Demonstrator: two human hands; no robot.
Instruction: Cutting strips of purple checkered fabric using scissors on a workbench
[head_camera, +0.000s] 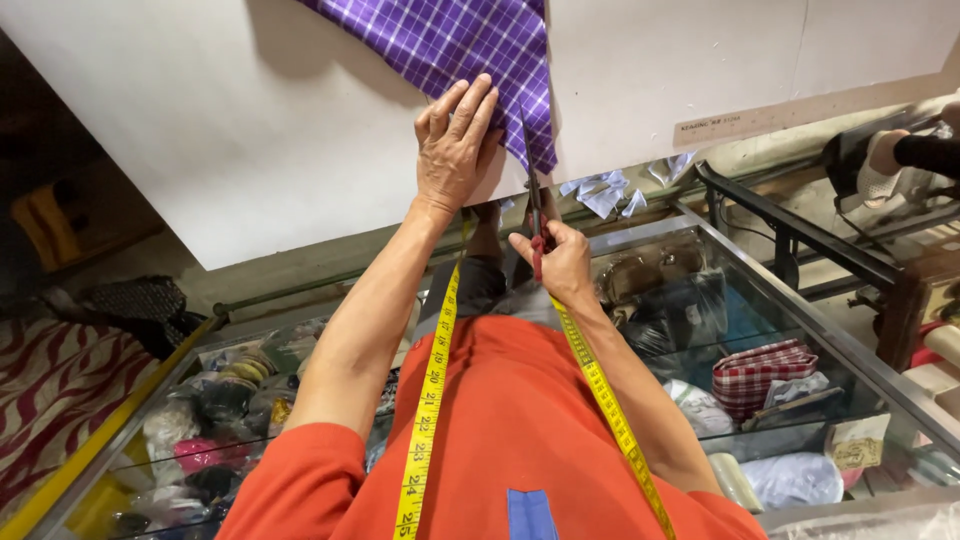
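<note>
A purple checked cloth (450, 40) lies on a white cutting board (250, 120), its corner hanging toward me. My left hand (453, 150) presses flat on the cloth's lower edge, fingers spread. My right hand (560, 262) grips red-handled scissors (532, 205), whose blades point up along the cloth's right edge. A yellow measuring tape (430, 400) hangs round my neck over my orange shirt.
Small cut scraps of pale cloth (603, 190) lie at the board's near edge. Below me is a glass-topped counter (790, 300) holding folded fabrics, including a red checked one (760, 372). A sewing machine (890, 165) stands at the right. Striped red cloth (50, 390) lies at the left.
</note>
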